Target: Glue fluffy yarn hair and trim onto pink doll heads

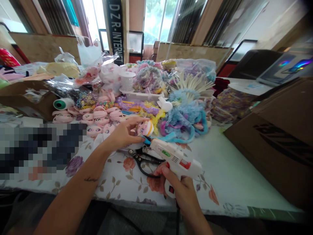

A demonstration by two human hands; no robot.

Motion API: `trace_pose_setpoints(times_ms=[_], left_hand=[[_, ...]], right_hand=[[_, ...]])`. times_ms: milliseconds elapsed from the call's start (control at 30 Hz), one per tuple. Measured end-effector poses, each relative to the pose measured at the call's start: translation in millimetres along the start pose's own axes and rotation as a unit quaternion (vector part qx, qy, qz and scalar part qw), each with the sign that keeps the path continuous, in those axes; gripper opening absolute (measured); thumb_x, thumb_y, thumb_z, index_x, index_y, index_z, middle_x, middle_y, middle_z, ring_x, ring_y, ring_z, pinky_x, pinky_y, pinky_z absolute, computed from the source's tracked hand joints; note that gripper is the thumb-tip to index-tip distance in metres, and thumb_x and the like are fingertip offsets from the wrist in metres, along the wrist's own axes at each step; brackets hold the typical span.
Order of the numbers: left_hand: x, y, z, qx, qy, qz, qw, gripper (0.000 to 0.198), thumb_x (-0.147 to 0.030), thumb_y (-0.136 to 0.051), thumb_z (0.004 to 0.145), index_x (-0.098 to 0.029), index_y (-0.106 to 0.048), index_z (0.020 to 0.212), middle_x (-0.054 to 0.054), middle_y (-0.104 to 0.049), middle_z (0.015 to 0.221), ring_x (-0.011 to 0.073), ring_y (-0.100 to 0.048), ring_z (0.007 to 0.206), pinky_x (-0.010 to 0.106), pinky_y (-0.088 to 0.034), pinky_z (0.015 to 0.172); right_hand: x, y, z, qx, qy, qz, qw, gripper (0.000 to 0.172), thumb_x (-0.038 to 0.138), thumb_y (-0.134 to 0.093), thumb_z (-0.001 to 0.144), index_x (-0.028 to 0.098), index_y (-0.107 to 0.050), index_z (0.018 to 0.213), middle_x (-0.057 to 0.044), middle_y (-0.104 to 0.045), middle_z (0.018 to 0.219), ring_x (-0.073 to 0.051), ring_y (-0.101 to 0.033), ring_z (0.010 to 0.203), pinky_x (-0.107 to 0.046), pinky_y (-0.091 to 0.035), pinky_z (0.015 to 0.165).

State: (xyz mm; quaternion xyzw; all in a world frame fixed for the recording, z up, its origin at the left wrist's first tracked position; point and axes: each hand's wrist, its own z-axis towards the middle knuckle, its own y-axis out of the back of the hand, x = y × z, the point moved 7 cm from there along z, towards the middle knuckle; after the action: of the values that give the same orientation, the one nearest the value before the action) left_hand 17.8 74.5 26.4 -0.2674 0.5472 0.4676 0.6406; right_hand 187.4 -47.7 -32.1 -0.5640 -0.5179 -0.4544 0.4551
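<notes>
My right hand [179,186] is wrapped round the handle of a white hot glue gun [174,155], its nozzle pointing left and up. My left hand [124,132] grips a small doll head [144,128] with a painted face and a white and orange band. The nozzle tip is close to a blue piece [146,140] just under the head; I cannot tell whether they touch. Below the gun, black-handled scissors [144,163] lie on the flowered cloth. Several pink doll heads [101,119] with painted eyes are heaped beyond my left hand.
Fluffy blue trim [182,114] and cream strips [193,83] are piled ahead. A white spool [127,81] stands at the back. Cardboard boxes flank the table, a large one [274,140] at right and an open one [26,98] at left. The near left is pixelated.
</notes>
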Motion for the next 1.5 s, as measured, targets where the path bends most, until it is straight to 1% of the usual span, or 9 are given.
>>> trace_pose_setpoints(times_ms=[133, 233, 367, 567, 733, 900, 1033, 1200, 1500], left_hand=[[0.0, 0.3, -0.3, 0.000, 0.000, -0.008, 1.000, 0.060, -0.018, -0.078, 0.065, -0.029, -0.061, 0.122, 0.008, -0.045, 0.142, 0.0296, -0.050, 0.123, 0.039, -0.050, 0.092], [0.2, 0.1, -0.5, 0.000, 0.000, -0.010, 1.000, 0.061, -0.018, -0.078, 0.065, -0.029, -0.061, 0.122, 0.008, -0.045, 0.142, 0.0296, -0.051, 0.122, 0.039, -0.050, 0.092], [-0.8, 0.0, -0.3, -0.002, -0.008, -0.005, 1.000, 0.060, -0.018, -0.078, 0.065, -0.030, -0.061, 0.122, 0.008, -0.046, 0.142, 0.0297, -0.051, 0.123, 0.038, -0.050, 0.092], [-2.7, 0.1, -1.3, -0.004, -0.005, 0.004, 1.000, 0.059, -0.019, -0.077, 0.066, -0.031, -0.062, 0.121, 0.007, -0.045, 0.143, 0.0298, -0.050, 0.124, 0.036, -0.051, 0.089], [-1.0, 0.4, -0.9, -0.005, -0.006, 0.003, 1.000, 0.060, -0.020, -0.078, 0.065, -0.031, -0.062, 0.121, 0.007, -0.045, 0.143, 0.0295, -0.051, 0.123, 0.038, -0.050, 0.092], [1.0, 0.4, -0.1, -0.005, -0.004, 0.003, 1.000, 0.061, -0.019, -0.078, 0.064, -0.030, -0.062, 0.122, 0.008, -0.045, 0.143, 0.0295, -0.051, 0.122, 0.038, -0.051, 0.092], [-1.6, 0.1, -1.0, -0.004, -0.001, -0.002, 1.000, 0.060, -0.018, -0.077, 0.065, -0.030, -0.062, 0.122, 0.008, -0.044, 0.144, 0.0291, -0.051, 0.122, 0.036, -0.051, 0.089], [-3.9, -0.2, -1.7, -0.002, 0.003, 0.000, 1.000, 0.060, -0.018, -0.077, 0.065, -0.028, -0.061, 0.122, 0.009, -0.043, 0.145, 0.0291, -0.049, 0.124, 0.032, -0.052, 0.085], [-2.0, -0.2, -0.4, -0.003, -0.002, -0.003, 1.000, 0.061, -0.017, -0.077, 0.064, -0.029, -0.062, 0.122, 0.008, -0.045, 0.143, 0.0287, -0.049, 0.124, 0.036, -0.050, 0.092]], right_hand=[[0.6, -1.6, 0.4, 0.010, 0.011, 0.008, 1.000, 0.035, 0.051, -0.061, 0.082, 0.018, -0.065, 0.070, 0.000, -0.056, 0.042, -0.015, -0.054, 0.047, -0.025, -0.044, 0.051], [1.3, -1.9, 0.6, 0.012, 0.020, 0.006, 1.000, 0.034, 0.049, -0.061, 0.083, 0.018, -0.065, 0.070, 0.000, -0.057, 0.043, -0.014, -0.054, 0.047, -0.024, -0.043, 0.049], [1.8, -2.7, 0.8, 0.019, 0.030, -0.004, 0.999, 0.035, 0.049, -0.059, 0.084, 0.018, -0.066, 0.068, 0.000, -0.057, 0.044, -0.014, -0.054, 0.046, -0.024, -0.043, 0.050], [-0.6, -1.2, 1.7, 0.015, 0.028, -0.002, 0.999, 0.035, 0.050, -0.059, 0.084, 0.019, -0.065, 0.069, 0.000, -0.057, 0.043, -0.015, -0.055, 0.046, -0.025, -0.043, 0.050], [0.1, -3.8, 1.5, 0.032, 0.025, 0.003, 0.999, 0.035, 0.050, -0.059, 0.084, 0.018, -0.064, 0.070, 0.000, -0.057, 0.044, -0.015, -0.055, 0.047, -0.027, -0.045, 0.052], [5.1, -4.2, -0.3, 0.016, 0.028, 0.008, 0.999, 0.035, 0.049, -0.058, 0.084, 0.019, -0.063, 0.067, 0.001, -0.058, 0.046, -0.016, -0.057, 0.049, -0.026, -0.045, 0.053], [4.8, -3.3, -0.4, 0.014, 0.018, -0.017, 1.000, 0.036, 0.051, -0.060, 0.082, 0.019, -0.065, 0.067, 0.000, -0.058, 0.046, -0.016, -0.056, 0.048, -0.026, -0.045, 0.053], [3.9, -4.3, -0.6, 0.018, 0.020, 0.013, 1.000, 0.036, 0.051, -0.059, 0.083, 0.019, -0.063, 0.067, 0.000, -0.057, 0.045, -0.017, -0.057, 0.049, -0.029, -0.047, 0.055], [0.4, -6.0, 0.7, 0.030, 0.022, 0.033, 0.999, 0.039, 0.054, -0.057, 0.084, 0.019, -0.061, 0.067, 0.000, -0.055, 0.043, -0.019, -0.059, 0.050, -0.030, -0.046, 0.055]])
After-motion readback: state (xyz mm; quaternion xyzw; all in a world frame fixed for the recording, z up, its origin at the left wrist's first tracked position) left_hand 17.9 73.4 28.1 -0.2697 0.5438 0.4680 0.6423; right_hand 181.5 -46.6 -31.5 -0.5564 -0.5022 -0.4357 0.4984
